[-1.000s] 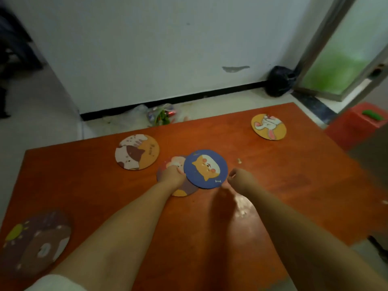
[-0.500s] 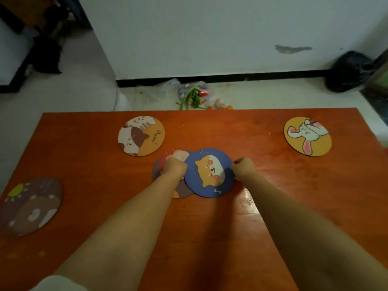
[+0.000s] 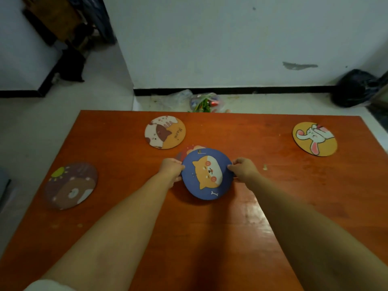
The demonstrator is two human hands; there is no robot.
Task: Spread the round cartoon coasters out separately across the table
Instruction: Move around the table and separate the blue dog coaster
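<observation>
A blue coaster with an orange dog is lifted off the orange table, tilted toward me. My left hand pinches its left rim and my right hand pinches its right rim. Behind it a reddish coaster lies mostly hidden. Three coasters lie apart: a cat coaster marked "Meow" at the back, a yellow rabbit coaster far right, a purple bear coaster at the left edge.
A small crumb lies on the table right of my right hand. Beyond the far edge, plastic bags with vegetables and a black bag sit on the floor by the white wall.
My right hand closed onto the blue coaster's right rim, and both hands raised it off the reddish coaster and drew it toward me. The view shifted rightward over the table.
</observation>
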